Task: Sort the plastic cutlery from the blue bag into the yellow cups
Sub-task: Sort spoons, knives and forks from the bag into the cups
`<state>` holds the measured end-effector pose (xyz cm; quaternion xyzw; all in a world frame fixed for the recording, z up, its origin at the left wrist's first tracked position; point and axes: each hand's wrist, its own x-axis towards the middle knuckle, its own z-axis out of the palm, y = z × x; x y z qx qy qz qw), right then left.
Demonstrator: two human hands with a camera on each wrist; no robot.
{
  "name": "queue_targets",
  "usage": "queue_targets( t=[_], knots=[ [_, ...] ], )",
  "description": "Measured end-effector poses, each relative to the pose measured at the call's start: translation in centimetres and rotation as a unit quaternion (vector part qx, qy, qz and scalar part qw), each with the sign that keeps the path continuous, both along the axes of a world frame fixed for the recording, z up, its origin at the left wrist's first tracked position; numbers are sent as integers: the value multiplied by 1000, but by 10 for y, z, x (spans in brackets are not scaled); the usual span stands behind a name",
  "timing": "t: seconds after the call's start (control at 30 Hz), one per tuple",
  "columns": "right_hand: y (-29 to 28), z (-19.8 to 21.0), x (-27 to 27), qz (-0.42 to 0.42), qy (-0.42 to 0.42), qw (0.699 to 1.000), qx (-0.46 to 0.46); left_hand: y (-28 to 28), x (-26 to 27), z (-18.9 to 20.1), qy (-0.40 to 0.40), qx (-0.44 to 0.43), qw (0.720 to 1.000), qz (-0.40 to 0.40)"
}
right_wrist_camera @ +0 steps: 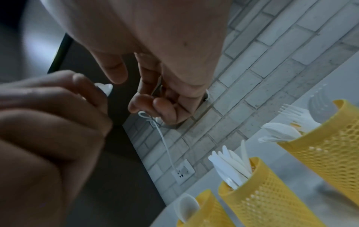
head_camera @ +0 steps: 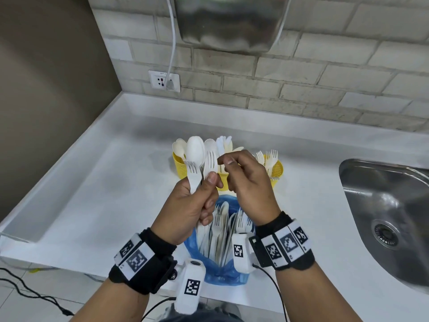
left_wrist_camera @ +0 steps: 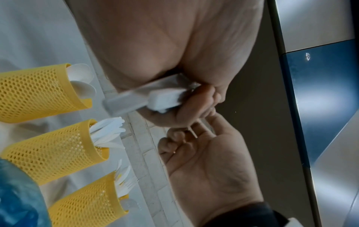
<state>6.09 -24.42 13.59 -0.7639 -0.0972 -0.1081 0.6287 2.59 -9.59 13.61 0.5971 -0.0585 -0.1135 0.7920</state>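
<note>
**Left hand holds a bunch of cutlery up for picking, above the bag**

The left hand [head_camera: 185, 203] has its fingers curled round a bunch [head_camera: 199, 166] of two forks and a spoon, heads up, just above the far end of the bag [head_camera: 218, 240] — likely so the right hand [head_camera: 248, 187] can pull pieces out by kind. The right hand's grip is a thumb-and-finger pinch at the bunch's right edge; it seems to nip a thin white piece, though I cannot tell which. The bag lies open on the tabletop [head_camera: 92, 194], mouth away from the person, still full of cutlery. Just beyond the bag stand three cups [left_wrist_camera: 58, 150], within easy reach: spoons in the left, knives in the middle, forks in the right.
</note>
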Motion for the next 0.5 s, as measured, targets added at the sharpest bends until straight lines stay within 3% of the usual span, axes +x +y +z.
queue_targets(
  t=[0.17, 0.3, 0.5],
  knots=[
    [-9, 23, -12, 39, -16, 997, 70, -4, -2, -2, -55, 78, 995, 0],
    [-18, 30, -15, 62, -36, 995, 65, -1, -1, -4, -144, 187, 971, 43],
    [-24, 35, -18, 70, -62, 995, 45, -1, -2, 1, -175, 215, 960, 39]
  ],
)
